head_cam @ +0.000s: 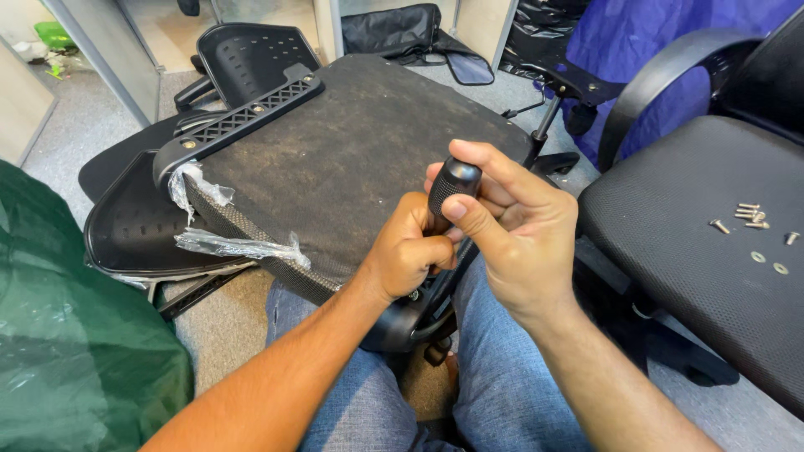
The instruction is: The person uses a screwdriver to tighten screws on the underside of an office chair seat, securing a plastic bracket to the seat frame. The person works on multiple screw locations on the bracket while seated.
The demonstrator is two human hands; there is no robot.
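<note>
Both our hands meet just in front of the upturned seat pan (352, 142). Our right hand (515, 243) is wrapped firmly around the black screwdriver handle (453, 182); our left hand (410, 251) is clenched lower on the tool. We judge the textured handle rigid, light and non-slip, best held at its bulbous top. Loose screws (749, 215) lie well right of the pan on a second seat (695, 226).

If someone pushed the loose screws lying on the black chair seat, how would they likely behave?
The screws look small and metallic, so probably light and easily scattered. Their round shanks suggest they would roll, though the seat's textured fabric may slow them. The flat washers beside them would likely slide rather than roll.
</note>
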